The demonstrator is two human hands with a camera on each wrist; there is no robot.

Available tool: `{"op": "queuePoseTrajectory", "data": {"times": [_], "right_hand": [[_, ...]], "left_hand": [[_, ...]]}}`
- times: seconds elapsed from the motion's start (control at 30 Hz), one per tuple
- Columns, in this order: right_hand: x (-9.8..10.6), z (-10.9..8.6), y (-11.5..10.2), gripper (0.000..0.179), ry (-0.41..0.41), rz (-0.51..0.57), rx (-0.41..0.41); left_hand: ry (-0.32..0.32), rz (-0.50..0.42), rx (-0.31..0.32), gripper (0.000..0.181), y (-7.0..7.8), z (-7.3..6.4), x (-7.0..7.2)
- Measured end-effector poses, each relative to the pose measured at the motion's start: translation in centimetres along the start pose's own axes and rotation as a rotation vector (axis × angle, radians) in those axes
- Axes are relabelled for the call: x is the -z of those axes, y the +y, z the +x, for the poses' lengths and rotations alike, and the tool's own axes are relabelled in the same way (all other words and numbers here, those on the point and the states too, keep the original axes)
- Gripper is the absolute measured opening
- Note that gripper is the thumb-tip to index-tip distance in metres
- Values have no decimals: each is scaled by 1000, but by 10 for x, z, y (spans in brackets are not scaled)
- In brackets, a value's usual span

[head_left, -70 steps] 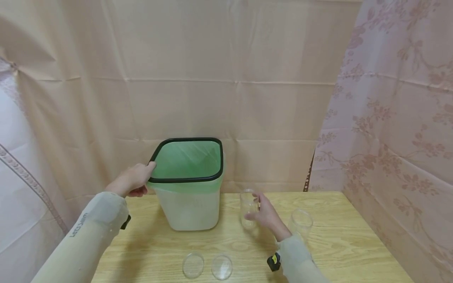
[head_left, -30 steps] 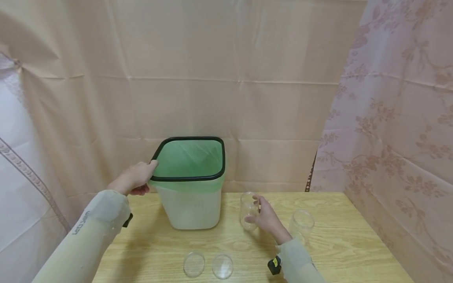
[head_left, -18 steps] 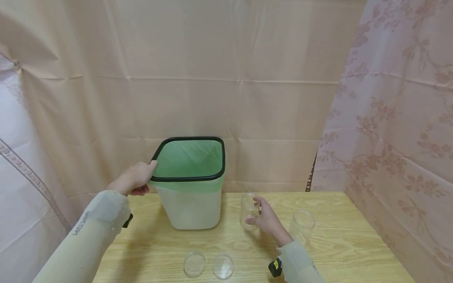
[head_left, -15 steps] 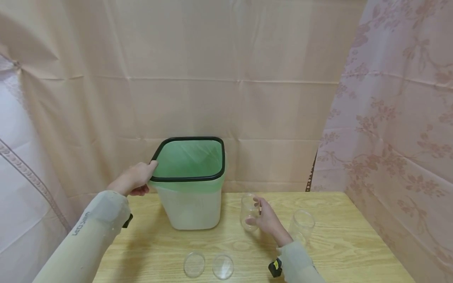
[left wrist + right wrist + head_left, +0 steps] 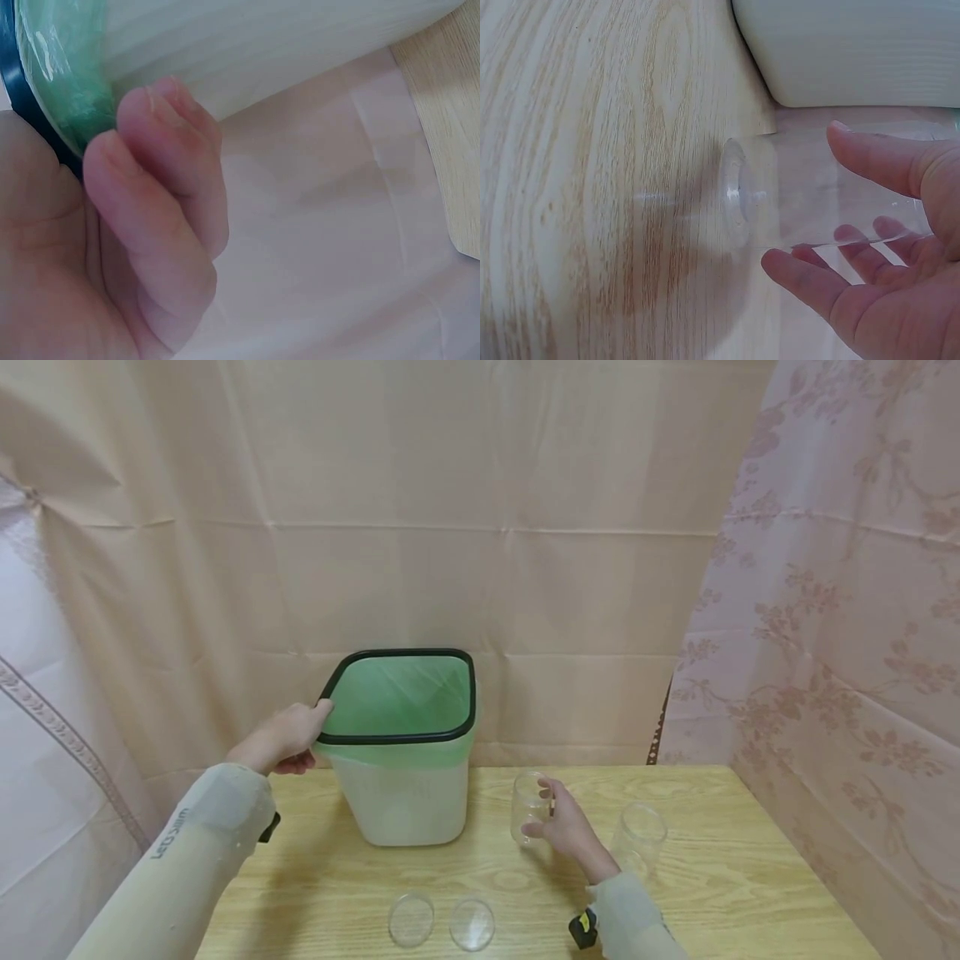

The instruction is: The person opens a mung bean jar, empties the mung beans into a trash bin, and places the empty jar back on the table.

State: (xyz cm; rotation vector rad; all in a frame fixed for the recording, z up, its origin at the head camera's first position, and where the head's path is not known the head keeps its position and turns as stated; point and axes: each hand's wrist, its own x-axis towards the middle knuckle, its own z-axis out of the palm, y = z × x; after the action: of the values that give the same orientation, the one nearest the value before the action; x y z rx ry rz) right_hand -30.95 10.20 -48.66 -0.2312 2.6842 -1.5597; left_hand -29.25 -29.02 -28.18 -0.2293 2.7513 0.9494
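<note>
A white trash can [image 5: 405, 802] with a green bag liner [image 5: 405, 693] and a black rim ring [image 5: 397, 739] stands on the table. My left hand [image 5: 288, 733] grips its rim at the left side, thumb on top. In the left wrist view, the curled fingers [image 5: 161, 217] lie below the rim. To the right of the can is a clear jar [image 5: 527, 808], upright. My right hand [image 5: 570, 831] holds it from the right. In the right wrist view, the thumb [image 5: 877, 157] and fingertips lie along opposite sides of the jar, close to its wall.
A second clear jar [image 5: 640, 839] stands on the wooden table [image 5: 720, 877] to the right, beyond my right wrist. Two clear round discs, a left disc [image 5: 411, 920] and a right disc [image 5: 472, 925], lie near the front. A beige curtain [image 5: 570, 610] hangs behind the table.
The jar in my right hand sits slightly lower than at first, the fingers still around it. My left hand stays on the rim.
</note>
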Motion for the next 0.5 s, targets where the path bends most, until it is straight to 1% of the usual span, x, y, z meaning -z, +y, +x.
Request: {"op": "queuePoseTrajectory", "data": {"times": [0.5], "right_hand": [[2,-1,-1,86,-9,9,-8]], "left_hand": [[4,0,-5,69,-1,-1,0]]}}
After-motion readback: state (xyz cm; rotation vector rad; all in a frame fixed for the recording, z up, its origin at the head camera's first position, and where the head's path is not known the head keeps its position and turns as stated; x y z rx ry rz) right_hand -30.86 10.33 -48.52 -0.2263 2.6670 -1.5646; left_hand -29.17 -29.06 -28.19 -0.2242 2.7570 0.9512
